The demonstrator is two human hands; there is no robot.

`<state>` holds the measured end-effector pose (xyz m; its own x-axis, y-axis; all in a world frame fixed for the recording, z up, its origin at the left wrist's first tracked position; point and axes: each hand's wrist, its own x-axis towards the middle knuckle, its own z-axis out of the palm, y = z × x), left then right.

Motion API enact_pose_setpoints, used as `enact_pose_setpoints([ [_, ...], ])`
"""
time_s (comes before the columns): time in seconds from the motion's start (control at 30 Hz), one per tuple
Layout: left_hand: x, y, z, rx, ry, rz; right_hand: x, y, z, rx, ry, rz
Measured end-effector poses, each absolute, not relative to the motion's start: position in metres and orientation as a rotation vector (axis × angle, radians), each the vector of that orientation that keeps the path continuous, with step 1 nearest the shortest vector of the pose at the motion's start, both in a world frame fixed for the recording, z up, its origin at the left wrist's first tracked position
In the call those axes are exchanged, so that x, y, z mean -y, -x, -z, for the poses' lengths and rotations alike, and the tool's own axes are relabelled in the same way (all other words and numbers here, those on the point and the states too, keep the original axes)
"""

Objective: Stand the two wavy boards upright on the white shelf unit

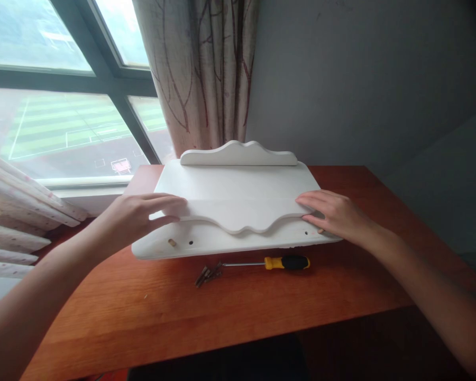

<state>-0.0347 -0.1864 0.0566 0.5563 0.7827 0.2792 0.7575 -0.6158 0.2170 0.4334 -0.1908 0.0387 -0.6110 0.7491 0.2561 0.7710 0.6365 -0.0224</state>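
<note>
A white wooden panel (238, 182) lies flat on the brown table (143, 307). On it rests a smaller white board with a wavy edge (241, 214). My left hand (137, 214) grips the wavy board's left end, fingers curled over it. At the right end my right hand (333, 214) holds the same board, fingers pressed on its top. Another wavy white piece (238, 154) stands along the panel's far edge. A wooden dowel (172, 243) and small holes show on the panel's near strip.
A yellow-and-black screwdriver (269, 262) lies on the table just in front of the panel, beside a small heap of screws (207, 274). A window and a patterned curtain (206, 74) are behind. White slats (19, 211) lean at the left.
</note>
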Motion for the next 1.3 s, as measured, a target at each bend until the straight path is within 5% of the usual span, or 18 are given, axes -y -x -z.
enact_pose_setpoints([
  [0.4,0.151,0.045,-0.055,-1.316,-2.314,-0.574,0.162,-0.444,-0.054,2.510,1.376,-0.322],
  [1.3,0.146,0.053,-0.031,-1.526,-2.204,-0.692,0.160,-0.453,-0.032,2.232,1.443,-0.210],
])
